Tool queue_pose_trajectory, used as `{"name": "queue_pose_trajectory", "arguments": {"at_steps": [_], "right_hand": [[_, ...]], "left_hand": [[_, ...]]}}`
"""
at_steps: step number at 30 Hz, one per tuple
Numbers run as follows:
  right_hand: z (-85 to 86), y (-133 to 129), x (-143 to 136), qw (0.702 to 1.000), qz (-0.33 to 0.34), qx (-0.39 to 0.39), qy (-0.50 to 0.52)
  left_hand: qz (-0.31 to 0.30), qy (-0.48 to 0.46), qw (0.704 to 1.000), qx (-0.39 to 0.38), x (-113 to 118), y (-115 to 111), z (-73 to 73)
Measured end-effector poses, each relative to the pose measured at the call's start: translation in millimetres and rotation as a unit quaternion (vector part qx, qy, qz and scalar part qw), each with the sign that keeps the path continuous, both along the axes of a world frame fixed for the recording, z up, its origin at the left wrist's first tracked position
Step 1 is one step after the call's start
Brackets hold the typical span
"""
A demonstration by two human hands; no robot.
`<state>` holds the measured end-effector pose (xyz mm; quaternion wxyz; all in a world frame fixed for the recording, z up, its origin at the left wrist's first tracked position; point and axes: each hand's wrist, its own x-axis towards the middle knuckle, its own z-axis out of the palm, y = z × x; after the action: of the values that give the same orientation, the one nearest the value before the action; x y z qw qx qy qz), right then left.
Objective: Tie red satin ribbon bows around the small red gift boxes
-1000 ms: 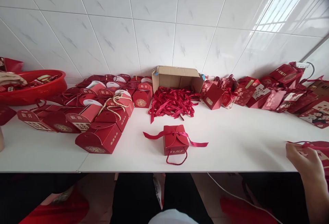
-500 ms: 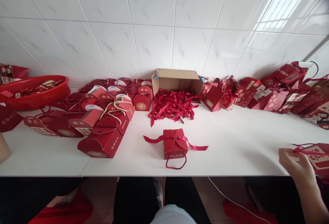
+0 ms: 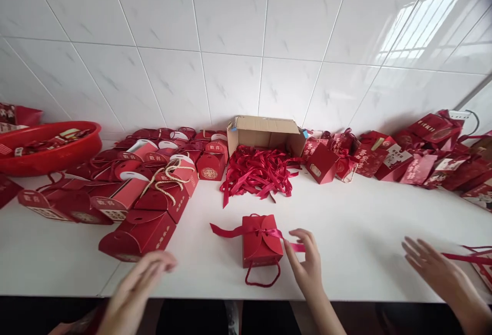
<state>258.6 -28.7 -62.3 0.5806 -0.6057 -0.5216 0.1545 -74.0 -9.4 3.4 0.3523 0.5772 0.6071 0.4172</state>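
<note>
A small red gift box (image 3: 260, 247) stands on the white table in front of me. A red ribbon (image 3: 226, 231) is knotted across its top, its two ends spread left and right, and a cord handle (image 3: 262, 284) hangs at the front. My right hand (image 3: 307, 260) is beside the box, thumb and fingers apart around the ribbon's right end, which it partly hides; no firm grip shows. My left hand (image 3: 144, 278) is over the table's front edge, left of the box, somewhat blurred, its fingers stretched out with nothing in them.
Several red boxes (image 3: 138, 235) stand in rows at left, near a red basin (image 3: 49, 142). A heap of ribbons (image 3: 261, 173) spills from a cardboard box (image 3: 265, 124). Tied boxes (image 3: 388, 163) line the wall at right. Another person's hand (image 3: 438, 268) is at far right.
Both my hands have come into view from below, the right one reaching the box's side. The view has tilted up. The other person's hand has opened out from the ribbon at far right.
</note>
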Motion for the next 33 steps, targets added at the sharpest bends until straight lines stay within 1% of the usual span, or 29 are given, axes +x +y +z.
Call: {"name": "queue_pose_trajectory", "arguments": {"at_steps": [1,2,4,5,6,8,10,13,15,17,19,21,23,26,29,33], "right_hand": [[1.3,4.5,1.8,1.0,0.007,0.005,-0.012],[2.7,8.3,3.4,0.999,0.029,0.001,-0.013],[5.2,12.7,3.8,0.992,0.116,-0.038,0.01],[6.0,12.9,2.2,0.984,0.167,-0.064,0.026],[6.6,11.7,-0.5,0.973,0.211,-0.088,0.04],[7.1,6.3,-7.6,0.954,0.266,-0.123,0.059],[7.7,-1.1,-13.7,0.946,0.283,-0.137,0.084],[9.4,-9.7,-16.3,0.928,0.295,-0.142,0.176],[11.4,-11.5,-14.5,0.916,0.297,-0.146,0.229],[14.4,-10.0,-11.6,0.905,0.292,-0.171,0.258],[19.4,-6.5,-8.5,0.898,0.286,-0.207,0.261],[26.2,-2.5,-5.5,0.896,0.285,-0.233,0.248],[33.5,1.0,-3.1,0.896,0.291,-0.239,0.236],[41.9,4.8,-2.0,0.888,0.313,-0.234,0.243],[45.6,6.9,-4.1,0.886,0.318,-0.226,0.25],[45.0,7.1,-8.3,0.88,0.322,-0.212,0.277]], "left_hand": [[-0.036,-0.033,0.999,0.004,16.7,5.6,0.0],[-0.066,-0.059,0.996,0.014,34.3,11.9,-0.9],[-0.122,-0.096,0.987,0.033,67.9,25.6,-5.7],[-0.151,-0.113,0.981,0.04,82.0,32.2,-9.0],[-0.18,-0.118,0.976,0.041,93.3,38.1,-12.5],[-0.225,-0.108,0.968,0.022,107.3,46.5,-18.6],[-0.239,-0.092,0.967,0.007,110.9,49.1,-22.5],[-0.235,-0.082,0.969,-0.003,105.5,45.7,-23.5],[-0.247,-0.1,0.963,-0.041,100.8,42.7,-21.3],[-0.251,-0.132,0.954,-0.098,98.3,41.6,-17.2],[-0.235,-0.157,0.948,-0.144,98.5,43.1,-12.0],[-0.221,-0.183,0.942,-0.174,100.3,46.9,-7.6],[-0.225,-0.206,0.929,-0.208,102.8,52.2,-5.6],[-0.233,-0.217,0.914,-0.251,106.6,60.1,-6.8],[-0.226,-0.193,0.925,-0.238,110.3,64.4,-7.4],[-0.257,-0.165,0.934,-0.187,114.2,62.0,-2.1]]}}
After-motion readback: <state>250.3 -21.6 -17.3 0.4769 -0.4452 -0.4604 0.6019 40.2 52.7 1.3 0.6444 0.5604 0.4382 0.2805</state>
